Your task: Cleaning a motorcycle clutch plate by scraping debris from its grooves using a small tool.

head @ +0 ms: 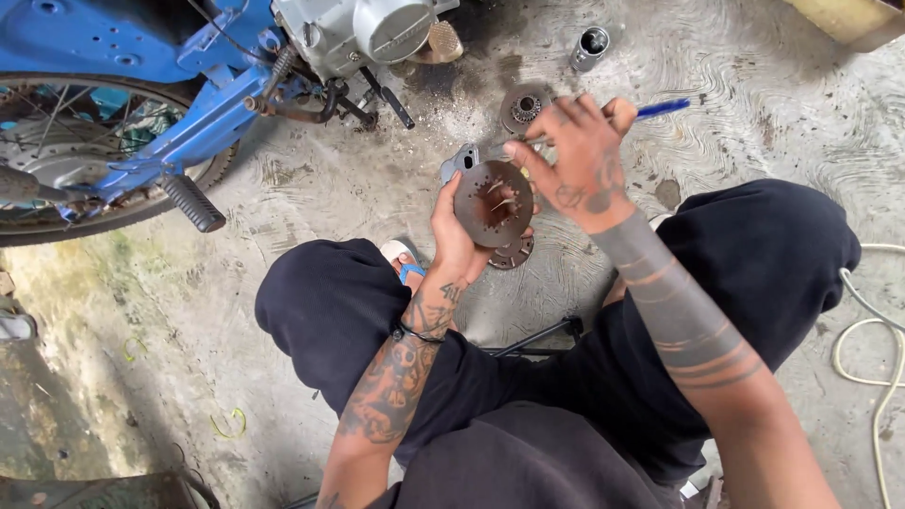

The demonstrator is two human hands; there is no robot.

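My left hand grips a round rusty-brown metal disc from below, holding it upright over the concrete floor. My right hand reaches over the disc's top, fingers closed around a blue-handled tool whose tip meets a grey metal part behind the disc. A second toothed round part lies on the floor just under the disc. Another round gear-like piece rests on the floor beyond my right hand.
A blue motorcycle stands at top left with its silver engine, black footpeg and spoked wheel. A small metal cylinder sits on the floor. A pale hose loops at right. My knees flank the work.
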